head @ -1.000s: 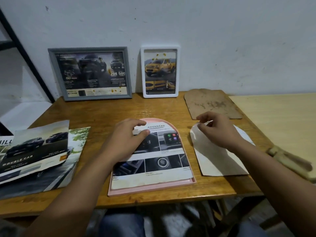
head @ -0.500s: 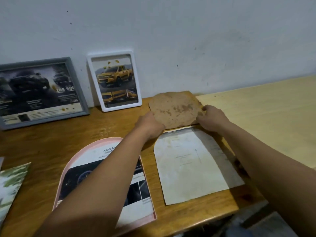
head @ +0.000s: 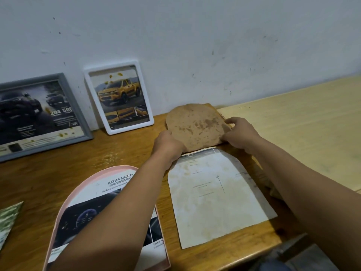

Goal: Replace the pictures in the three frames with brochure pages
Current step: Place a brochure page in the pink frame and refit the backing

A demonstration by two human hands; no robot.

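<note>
A brown arched backing board (head: 195,125) is tilted up off the wooden table (head: 121,153) near the wall. My left hand (head: 168,144) grips its near left edge and my right hand (head: 241,134) grips its right edge. A stained white arched sheet (head: 216,194) lies flat in front of the board. The pink arched frame (head: 64,204) lies flat at the near left with a brochure page (head: 109,184) marked ADVANCED in it, partly hidden by my left forearm. A grey frame (head: 39,114) and a white frame (head: 119,96) lean on the wall, each showing a car brochure page.
A pale wooden surface (head: 304,126) adjoins the table on the right. Loose brochure pages (head: 7,220) show at the left edge. The table's front edge runs close under my forearms.
Both hands left the pink frame and the white sheet and reached to the brown board, which now lifts at its near edge. My view swung right and closer.
</note>
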